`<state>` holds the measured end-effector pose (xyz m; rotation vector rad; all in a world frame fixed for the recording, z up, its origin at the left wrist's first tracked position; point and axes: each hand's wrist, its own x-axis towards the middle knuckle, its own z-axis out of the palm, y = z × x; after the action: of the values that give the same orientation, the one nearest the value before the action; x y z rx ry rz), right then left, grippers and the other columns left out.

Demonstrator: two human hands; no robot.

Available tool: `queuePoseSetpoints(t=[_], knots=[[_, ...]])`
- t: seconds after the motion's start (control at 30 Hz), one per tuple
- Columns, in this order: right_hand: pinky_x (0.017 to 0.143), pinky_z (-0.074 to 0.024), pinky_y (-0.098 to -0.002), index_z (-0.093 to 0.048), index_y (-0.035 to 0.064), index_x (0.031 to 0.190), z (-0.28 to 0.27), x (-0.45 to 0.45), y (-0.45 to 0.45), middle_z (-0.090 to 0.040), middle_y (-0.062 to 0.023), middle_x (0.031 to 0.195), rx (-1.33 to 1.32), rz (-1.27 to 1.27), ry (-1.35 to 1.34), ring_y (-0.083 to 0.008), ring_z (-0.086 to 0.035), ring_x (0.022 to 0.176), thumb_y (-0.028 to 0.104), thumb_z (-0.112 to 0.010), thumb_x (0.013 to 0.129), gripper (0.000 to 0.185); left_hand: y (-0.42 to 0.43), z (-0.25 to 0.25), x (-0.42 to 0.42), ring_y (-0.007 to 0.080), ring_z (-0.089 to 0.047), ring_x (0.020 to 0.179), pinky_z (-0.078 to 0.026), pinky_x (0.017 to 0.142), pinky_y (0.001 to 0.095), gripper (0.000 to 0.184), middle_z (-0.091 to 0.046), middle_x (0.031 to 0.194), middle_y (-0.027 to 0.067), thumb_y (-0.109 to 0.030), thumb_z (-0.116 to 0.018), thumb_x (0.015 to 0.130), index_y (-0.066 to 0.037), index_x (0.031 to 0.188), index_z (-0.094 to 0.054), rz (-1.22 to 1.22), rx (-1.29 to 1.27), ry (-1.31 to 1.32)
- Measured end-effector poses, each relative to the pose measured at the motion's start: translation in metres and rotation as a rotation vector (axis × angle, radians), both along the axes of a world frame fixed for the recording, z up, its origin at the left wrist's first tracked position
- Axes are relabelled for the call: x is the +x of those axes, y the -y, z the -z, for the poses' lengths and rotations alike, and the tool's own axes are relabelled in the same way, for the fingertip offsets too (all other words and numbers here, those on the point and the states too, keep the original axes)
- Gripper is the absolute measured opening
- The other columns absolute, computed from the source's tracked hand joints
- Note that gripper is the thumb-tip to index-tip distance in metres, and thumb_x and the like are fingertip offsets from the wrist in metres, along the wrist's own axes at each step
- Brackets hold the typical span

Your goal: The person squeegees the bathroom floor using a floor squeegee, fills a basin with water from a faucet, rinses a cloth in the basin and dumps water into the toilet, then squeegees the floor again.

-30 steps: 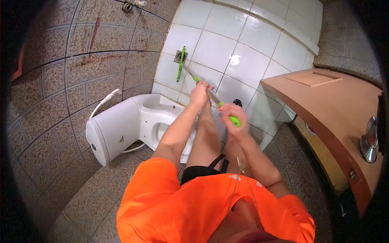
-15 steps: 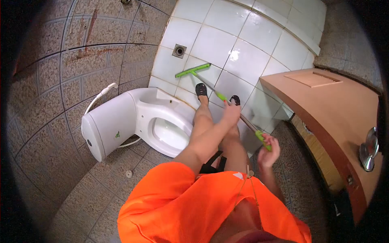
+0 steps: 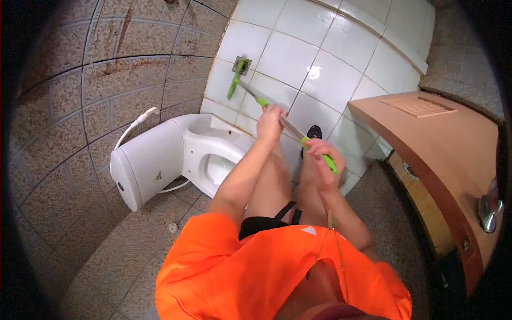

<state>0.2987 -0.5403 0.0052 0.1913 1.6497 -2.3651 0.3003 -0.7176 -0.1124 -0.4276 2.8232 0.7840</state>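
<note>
A squeegee with a green head and a metal pole [image 3: 292, 128] slants across the view. Its blurred green head [image 3: 236, 80] lies over part of the square floor drain [image 3: 245, 65] on the white tiles. My left hand [image 3: 271, 124] is wrapped round the pole just behind its green collar. Farther back, my right hand [image 3: 326, 160] grips the green handle at the pole's end.
At the left a white toilet [image 3: 200, 154] stands against the brown tiled wall [image 3: 128, 85], with a white hand sprayer [image 3: 148, 113] beside it. A brown wooden door [image 3: 426, 138] is on the right. My dark shoe [image 3: 314, 132] shows beyond the pole.
Compared with half a second ago, the squeegee head has moved up and left to the drain and turned more upright. Both hands have shifted left and upward with the pole.
</note>
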Motion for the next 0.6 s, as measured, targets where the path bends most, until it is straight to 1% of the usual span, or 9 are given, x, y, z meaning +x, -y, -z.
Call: queuePoseSetpoints(t=[0.03, 0.1, 0.17, 0.23, 0.3, 0.37, 0.43, 0.53, 0.6], knots=[[0.086, -0.0416, -0.0337, -0.055, 0.0004, 0.072, -0.008, -0.008, 0.012, -0.060, -0.0121, 0.083, -0.027, -0.113, -0.123, -0.0238, -0.059, 0.090, 0.010, -0.059, 0.078, 0.012, 0.007, -0.010, 0.003, 0.0343, -0.060, 0.081, -0.046, 0.068, 0.0442, 0.008, -0.060, 0.086, 0.0149, -0.011, -0.063, 0.077, -0.006, 0.082, -0.059, -0.218, 0.049, -0.128], [0.088, -0.0386, -0.0363, -0.052, 0.0015, 0.071, -0.005, -0.018, 0.041, -0.060, -0.0084, 0.081, -0.003, -0.401, -0.255, -0.0236, -0.058, 0.090, 0.008, -0.056, 0.077, 0.010, 0.046, 0.009, 0.024, 0.0341, -0.058, 0.077, -0.044, 0.066, 0.0435, 0.009, -0.060, 0.082, 0.0154, -0.010, -0.064, 0.078, -0.005, 0.079, -0.058, -0.300, 0.034, -0.161], [0.081, -0.0380, -0.0341, -0.054, 0.0038, 0.070, 0.013, -0.026, 0.075, -0.061, -0.0050, 0.080, 0.110, -0.601, -0.424, -0.0221, -0.058, 0.084, 0.010, -0.057, 0.077, 0.009, 0.073, 0.030, 0.035, 0.0339, -0.056, 0.072, -0.043, 0.064, 0.0429, 0.011, -0.059, 0.078, 0.0160, -0.010, -0.065, 0.078, -0.003, 0.077, -0.057, -0.380, 0.025, -0.202], [0.078, -0.0369, -0.0338, -0.055, 0.0051, 0.069, 0.037, -0.039, 0.094, -0.061, -0.0043, 0.080, 0.138, -0.737, -0.464, -0.0211, -0.058, 0.080, 0.010, -0.057, 0.076, 0.009, 0.086, 0.042, 0.043, 0.0292, -0.053, 0.067, -0.042, 0.062, 0.0394, 0.012, -0.056, 0.070, 0.0127, -0.005, -0.066, 0.077, -0.002, 0.073, -0.055, -0.613, 0.101, -0.200], [0.075, -0.0358, -0.0336, -0.056, 0.0064, 0.069, 0.049, -0.056, 0.104, -0.062, -0.0036, 0.081, 0.164, -0.878, -0.494, -0.0202, -0.057, 0.077, 0.011, -0.058, 0.076, 0.009, 0.090, 0.049, 0.030, 0.0238, -0.053, 0.070, -0.042, 0.066, 0.0355, 0.013, -0.052, 0.069, 0.0105, -0.008, -0.061, 0.080, -0.001, 0.072, -0.054, -0.627, 0.135, -0.168], [0.073, -0.0355, -0.0332, -0.056, 0.0070, 0.067, 0.045, -0.077, 0.095, -0.062, -0.0031, 0.077, 0.158, -0.768, -0.462, -0.0185, -0.057, 0.072, 0.011, -0.058, 0.075, 0.009, 0.083, 0.070, 0.009, 0.0206, -0.052, 0.076, -0.041, 0.073, 0.0329, 0.018, -0.050, 0.073, 0.0102, -0.013, -0.053, 0.083, -0.001, 0.070, -0.053, -0.775, 0.518, -0.402], [0.072, -0.0360, -0.0330, -0.055, 0.0063, 0.062, 0.025, -0.100, 0.073, -0.061, -0.0039, 0.071, 0.310, -0.708, -0.431, -0.0181, -0.057, 0.072, 0.010, -0.058, 0.075, 0.013, 0.054, 0.054, -0.025, 0.0189, -0.052, 0.080, -0.039, 0.078, 0.0305, 0.021, -0.049, 0.079, 0.0100, -0.016, -0.046, 0.084, -0.001, 0.072, -0.053, -0.995, 0.881, -0.424], [0.069, -0.0383, -0.0328, -0.051, 0.0032, 0.056, 0.006, -0.117, 0.044, -0.059, -0.0075, 0.065, 0.285, -0.580, -0.306, -0.0199, -0.056, 0.070, 0.010, -0.057, 0.074, 0.020, 0.021, 0.035, -0.050, 0.0243, -0.055, 0.082, -0.041, 0.076, 0.0345, 0.018, -0.052, 0.085, 0.0108, -0.017, -0.048, 0.086, -0.002, 0.076, -0.053, -0.874, 0.684, -0.308], [0.069, -0.0391, -0.0329, -0.049, 0.0021, 0.054, -0.004, -0.119, 0.036, -0.058, -0.0086, 0.064, 0.288, -0.549, -0.280, -0.0208, -0.056, 0.069, 0.010, -0.057, 0.074, 0.023, 0.010, 0.031, -0.058, 0.0325, -0.054, 0.077, -0.043, 0.071, 0.0395, 0.020, -0.056, 0.088, 0.0162, -0.022, -0.052, 0.086, -0.004, 0.077, -0.054, -0.517, 0.165, -0.204]])
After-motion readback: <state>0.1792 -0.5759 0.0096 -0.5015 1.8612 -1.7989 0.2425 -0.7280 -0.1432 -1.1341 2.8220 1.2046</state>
